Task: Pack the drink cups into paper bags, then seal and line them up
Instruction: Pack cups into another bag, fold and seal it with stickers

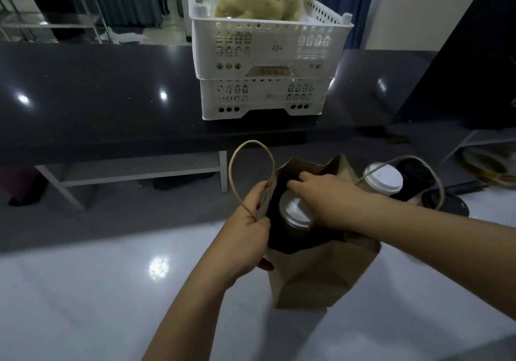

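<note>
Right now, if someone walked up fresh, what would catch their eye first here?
The open brown paper bag stands at centre on the white surface; the left hand grips its rim while the right hand reaches in over a white-lidded cup. A second lidded cup waits behind the bag to the right. Beyond, two stacked white crates sit on the dark counter.

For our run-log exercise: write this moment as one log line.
step: packing | left hand: grips paper bag rim | right hand: in bag mouth, over white-lidded cup | second cup: outside, behind bag | bag: open, unsealed
</note>
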